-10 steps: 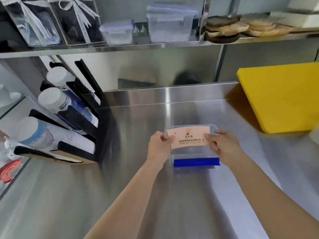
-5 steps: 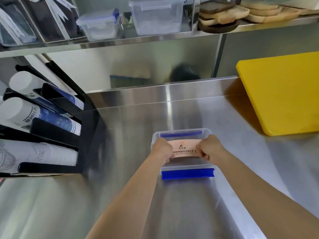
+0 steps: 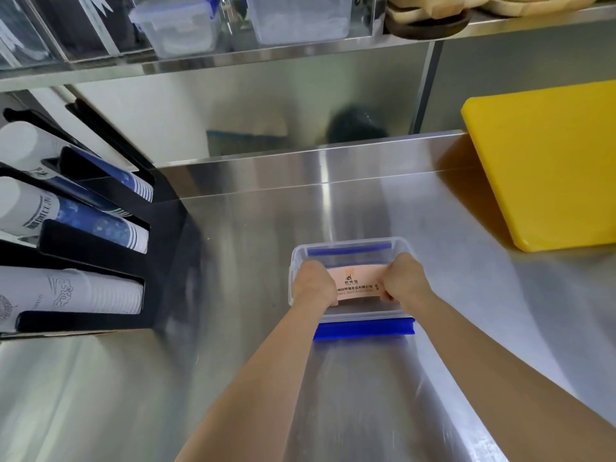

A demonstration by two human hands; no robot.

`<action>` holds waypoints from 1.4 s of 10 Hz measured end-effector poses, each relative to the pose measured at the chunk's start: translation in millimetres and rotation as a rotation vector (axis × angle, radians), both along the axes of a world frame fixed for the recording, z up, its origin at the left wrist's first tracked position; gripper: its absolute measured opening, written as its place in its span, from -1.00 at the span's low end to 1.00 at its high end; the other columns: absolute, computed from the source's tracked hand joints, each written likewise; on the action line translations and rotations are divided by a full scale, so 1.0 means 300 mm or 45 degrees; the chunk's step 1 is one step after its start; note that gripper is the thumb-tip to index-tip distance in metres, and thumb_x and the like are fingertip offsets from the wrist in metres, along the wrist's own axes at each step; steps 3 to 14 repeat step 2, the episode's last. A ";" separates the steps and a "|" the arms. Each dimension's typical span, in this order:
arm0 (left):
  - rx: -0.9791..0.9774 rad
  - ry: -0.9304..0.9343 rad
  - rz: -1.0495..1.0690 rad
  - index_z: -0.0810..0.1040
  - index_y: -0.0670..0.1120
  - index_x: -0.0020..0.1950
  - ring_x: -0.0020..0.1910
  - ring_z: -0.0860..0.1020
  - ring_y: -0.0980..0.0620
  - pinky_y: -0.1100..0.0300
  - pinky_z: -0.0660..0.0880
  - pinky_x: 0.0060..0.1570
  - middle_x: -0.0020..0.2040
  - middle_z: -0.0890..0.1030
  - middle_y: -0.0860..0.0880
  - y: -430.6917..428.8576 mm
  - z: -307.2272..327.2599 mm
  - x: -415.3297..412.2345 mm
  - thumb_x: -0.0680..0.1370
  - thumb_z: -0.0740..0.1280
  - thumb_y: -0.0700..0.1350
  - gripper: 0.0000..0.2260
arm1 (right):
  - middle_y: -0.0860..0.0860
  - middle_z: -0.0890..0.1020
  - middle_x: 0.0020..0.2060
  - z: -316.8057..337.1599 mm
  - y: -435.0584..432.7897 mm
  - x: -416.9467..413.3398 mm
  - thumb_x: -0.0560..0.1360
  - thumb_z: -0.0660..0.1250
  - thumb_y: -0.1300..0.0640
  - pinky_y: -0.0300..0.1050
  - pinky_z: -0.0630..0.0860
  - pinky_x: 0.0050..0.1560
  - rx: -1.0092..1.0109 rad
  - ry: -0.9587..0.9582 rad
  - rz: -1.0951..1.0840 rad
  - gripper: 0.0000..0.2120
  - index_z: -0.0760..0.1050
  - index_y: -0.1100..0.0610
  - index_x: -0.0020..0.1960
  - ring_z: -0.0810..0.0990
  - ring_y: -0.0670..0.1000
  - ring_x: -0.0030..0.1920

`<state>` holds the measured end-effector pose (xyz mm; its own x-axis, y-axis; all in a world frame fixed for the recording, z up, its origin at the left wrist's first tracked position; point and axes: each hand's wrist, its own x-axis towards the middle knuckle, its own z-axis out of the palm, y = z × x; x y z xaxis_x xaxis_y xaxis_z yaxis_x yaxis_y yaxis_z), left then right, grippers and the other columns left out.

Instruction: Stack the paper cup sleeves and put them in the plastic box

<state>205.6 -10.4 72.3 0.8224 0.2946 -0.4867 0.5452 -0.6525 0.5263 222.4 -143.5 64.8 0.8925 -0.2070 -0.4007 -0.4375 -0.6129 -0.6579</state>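
One view only — head camera, worn, wide-angle, edges bowed. Looks forward and down over a steel counter (image 3: 233, 378), toward the back wall and a shelf (image 3: 200, 66) cut off by the top edge. Both forearms enter from the bottom edge; the left hand (image 3: 313, 283) and right hand (image 3: 405, 281) sit near frame centre, at arm's reach. Cup rack (image 3: 100, 245) at left edge, yellow board (image 3: 546, 168) at right — both cropped. No second view shares the scene.

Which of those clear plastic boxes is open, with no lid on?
The plastic box on the steel counter, where both hands hold the pink sleeve stack. The two boxes on the shelf above have lids on.
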 end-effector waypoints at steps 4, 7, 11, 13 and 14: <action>-0.116 -0.073 0.127 0.38 -0.25 0.13 -0.03 0.64 -0.16 0.06 0.56 -0.09 0.09 0.61 -0.24 0.011 0.017 -0.005 0.46 0.24 -0.34 -0.75 | 0.10 0.53 -0.40 0.010 0.004 -0.015 0.49 0.18 0.30 -0.11 0.58 -0.45 0.015 -0.057 -0.055 -0.92 0.44 0.26 -0.13 0.50 0.03 -0.56; -0.116 -0.073 0.127 0.38 -0.25 0.13 -0.03 0.64 -0.16 0.06 0.56 -0.09 0.09 0.61 -0.24 0.011 0.017 -0.005 0.46 0.24 -0.34 -0.75 | 0.10 0.53 -0.40 0.010 0.004 -0.015 0.49 0.18 0.30 -0.11 0.58 -0.45 0.015 -0.057 -0.055 -0.92 0.44 0.26 -0.13 0.50 0.03 -0.56; -0.116 -0.073 0.127 0.38 -0.25 0.13 -0.03 0.64 -0.16 0.06 0.56 -0.09 0.09 0.61 -0.24 0.011 0.017 -0.005 0.46 0.24 -0.34 -0.75 | 0.10 0.53 -0.40 0.010 0.004 -0.015 0.49 0.18 0.30 -0.11 0.58 -0.45 0.015 -0.057 -0.055 -0.92 0.44 0.26 -0.13 0.50 0.03 -0.56; -0.116 -0.073 0.127 0.38 -0.25 0.13 -0.03 0.64 -0.16 0.06 0.56 -0.09 0.09 0.61 -0.24 0.011 0.017 -0.005 0.46 0.24 -0.34 -0.75 | 0.10 0.53 -0.40 0.010 0.004 -0.015 0.49 0.18 0.30 -0.11 0.58 -0.45 0.015 -0.057 -0.055 -0.92 0.44 0.26 -0.13 0.50 0.03 -0.56; -0.116 -0.073 0.127 0.38 -0.25 0.13 -0.03 0.64 -0.16 0.06 0.56 -0.09 0.09 0.61 -0.24 0.011 0.017 -0.005 0.46 0.24 -0.34 -0.75 | 0.10 0.53 -0.40 0.010 0.004 -0.015 0.49 0.18 0.30 -0.11 0.58 -0.45 0.015 -0.057 -0.055 -0.92 0.44 0.26 -0.13 0.50 0.03 -0.56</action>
